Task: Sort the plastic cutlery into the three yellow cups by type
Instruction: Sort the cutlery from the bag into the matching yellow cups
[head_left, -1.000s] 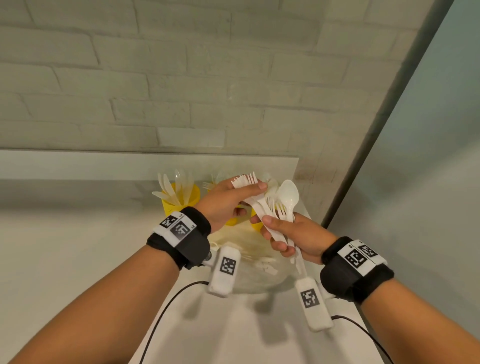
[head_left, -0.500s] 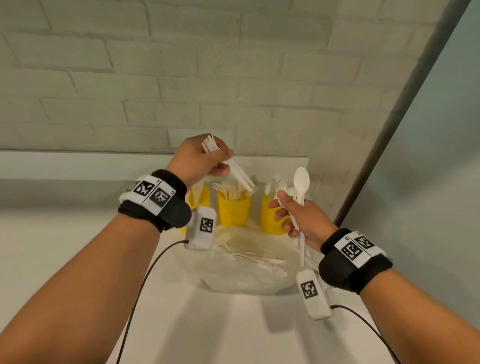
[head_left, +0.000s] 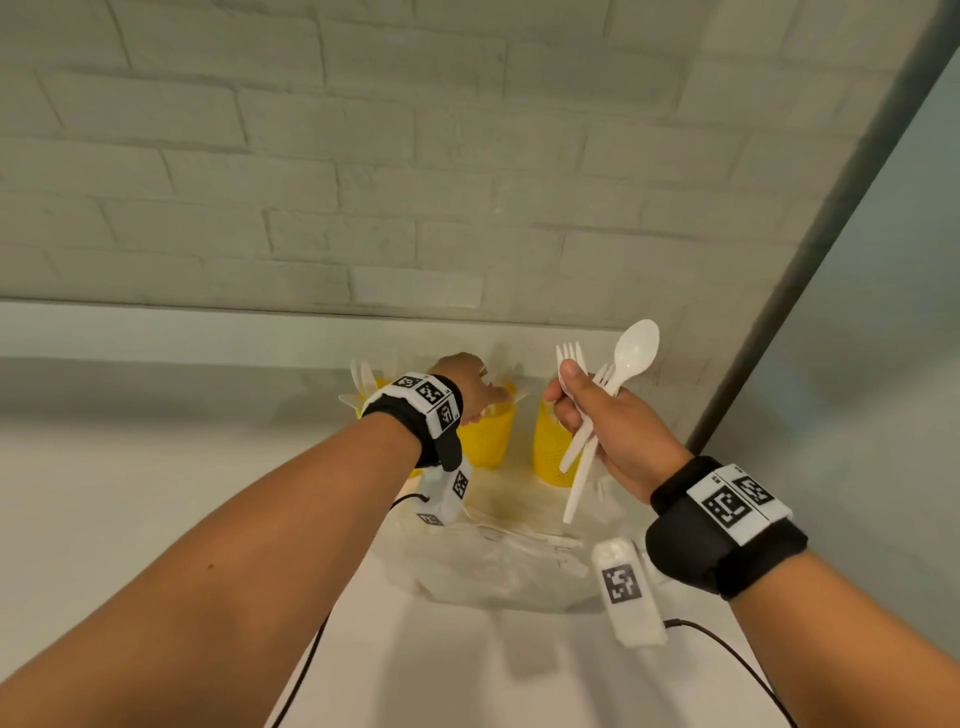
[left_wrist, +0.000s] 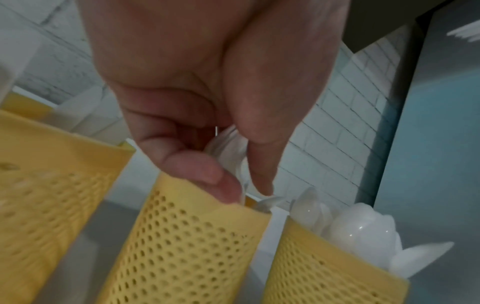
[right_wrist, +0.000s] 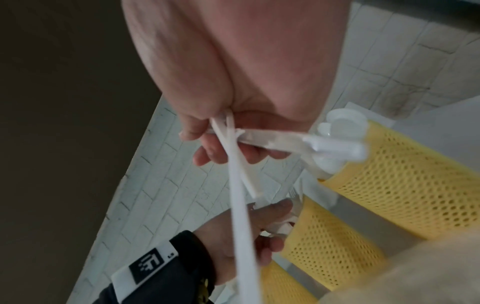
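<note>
White plastic forks (left_wrist: 228, 156) are pinched by left hand (head_left: 470, 387) fingers (left_wrist: 205, 174) over the holey middle cup (head_left: 485, 436); at 3 o'clock, a smooth spoon (head_left: 631, 353) is gripped by right hand (head_left: 608, 426) fingers (right_wrist: 207, 156).

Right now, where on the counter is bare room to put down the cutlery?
Bare: the white counter nearer than the clear bag, and its far left. Crowded: the bag, the middle cup, the right cup, left hand.

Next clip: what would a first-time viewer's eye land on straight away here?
Probably the right hand, raised at centre-right and holding a white spoon with forks. Next, the left hand reaching down into the middle yellow cup, white cutlery between its fingers, in the row of cups against the brick wall.
</note>
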